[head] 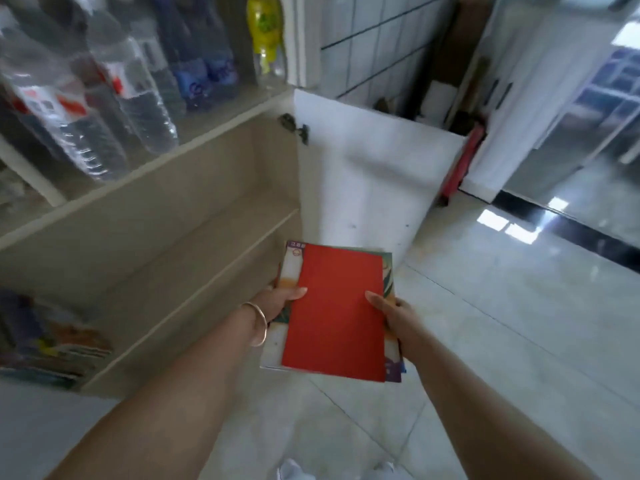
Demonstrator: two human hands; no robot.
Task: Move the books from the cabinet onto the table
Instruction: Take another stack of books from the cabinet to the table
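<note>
At the far left, cabinet point(194, 216): open, its lower shelf bare on the near side; more books point(52, 341) lie blurred at its left end, not yet taken out.
Upper shelf: clear water bottles point(114, 98) stand in a row, with a yellow bottle point(265, 26) at the right end.
Left hand point(277, 303): grips the left edge of the stack, thumb on top; a bangle point(258, 323) sits on the wrist.
Stack of books point(332, 313): held level between both hands, out in front of the cabinet and above the floor, a plain red cover on top.
Right hand point(388, 313): grasps the right edge, thumb pressed on the red cover.
Step in hand: carrying, I judge; the stack is clear of the shelf.
Next move: turn toward the table (not in view) and keep the loose books from sliding.
Cabinet door point(374, 188): swung open just beyond the stack, likely in the way of a turn to the right.
Floor point(502, 323): glossy tile, possibly slippery.
</note>
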